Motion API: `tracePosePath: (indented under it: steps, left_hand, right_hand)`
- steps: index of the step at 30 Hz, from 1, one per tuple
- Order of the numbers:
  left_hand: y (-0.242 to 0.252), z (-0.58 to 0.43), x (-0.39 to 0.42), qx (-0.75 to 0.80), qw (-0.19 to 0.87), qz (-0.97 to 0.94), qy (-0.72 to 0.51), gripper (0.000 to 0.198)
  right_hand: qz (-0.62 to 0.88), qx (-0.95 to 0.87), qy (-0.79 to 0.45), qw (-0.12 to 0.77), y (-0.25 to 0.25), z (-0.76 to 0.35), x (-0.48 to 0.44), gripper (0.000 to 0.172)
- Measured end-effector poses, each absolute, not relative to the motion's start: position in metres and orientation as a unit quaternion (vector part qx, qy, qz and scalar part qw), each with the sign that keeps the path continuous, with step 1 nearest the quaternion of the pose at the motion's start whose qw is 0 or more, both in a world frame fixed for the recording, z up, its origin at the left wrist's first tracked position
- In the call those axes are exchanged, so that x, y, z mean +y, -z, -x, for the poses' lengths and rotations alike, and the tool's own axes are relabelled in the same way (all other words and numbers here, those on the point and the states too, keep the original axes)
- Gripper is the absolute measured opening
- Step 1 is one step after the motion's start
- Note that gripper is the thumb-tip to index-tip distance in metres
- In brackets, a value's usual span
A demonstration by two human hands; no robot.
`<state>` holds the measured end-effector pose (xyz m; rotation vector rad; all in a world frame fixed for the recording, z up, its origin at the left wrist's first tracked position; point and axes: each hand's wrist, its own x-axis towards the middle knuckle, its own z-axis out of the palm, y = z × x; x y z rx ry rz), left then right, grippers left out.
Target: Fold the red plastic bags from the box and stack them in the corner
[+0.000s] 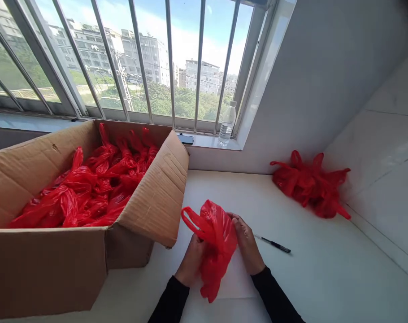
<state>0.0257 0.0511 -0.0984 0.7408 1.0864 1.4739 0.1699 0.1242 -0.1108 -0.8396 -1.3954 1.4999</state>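
Between my two hands, above the white table, is a red plastic bag with a loop handle sticking out to the upper left. My left hand grips its left side, the fingers partly hidden behind the plastic. On the upper right edge, my right hand pinches the bag with thumb and fingers. Whatever the bag contains is hidden. Under it lies a sheet of white paper, and a black pen rests just right of my right hand.
An open cardboard box full of knotted red bags stands at left, its flap leaning toward my hands. More red bags lie by the right wall. A water bottle and a phone sit on the windowsill.
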Motion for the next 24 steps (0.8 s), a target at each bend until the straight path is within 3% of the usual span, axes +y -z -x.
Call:
tracePosePath:
  steps: [5, 9, 15, 21, 24]
  left_hand:
    - [0.098, -0.027, 0.056, 0.503, 0.507, -0.372, -0.593, 0.019]
    - [0.093, -0.029, 0.052, 0.518, 0.495, -0.406, -0.568, 0.003]
    - [0.091, -0.032, 0.052, 0.525, 0.450, -0.440, -0.573, 0.016]
    - [0.093, -0.034, 0.051, 0.526, 0.434, -0.459, -0.571, 0.006]
    - [0.093, -0.034, 0.052, 0.514, 0.445, -0.450, -0.579, 0.012]
  right_hand:
    - [0.310, -0.552, -0.639, 0.437, 0.115, -0.172, 0.117, 0.040]
    - [0.319, -0.565, -0.632, 0.424, 0.111, -0.179, 0.119, 0.040]
    - [0.337, -0.549, -0.637, 0.423, 0.108, -0.186, 0.121, 0.028]
    - [0.315, -0.557, -0.641, 0.424, 0.112, -0.187, 0.117, 0.028]
    - [0.327, -0.548, -0.637, 0.433, 0.115, -0.187, 0.118, 0.024]
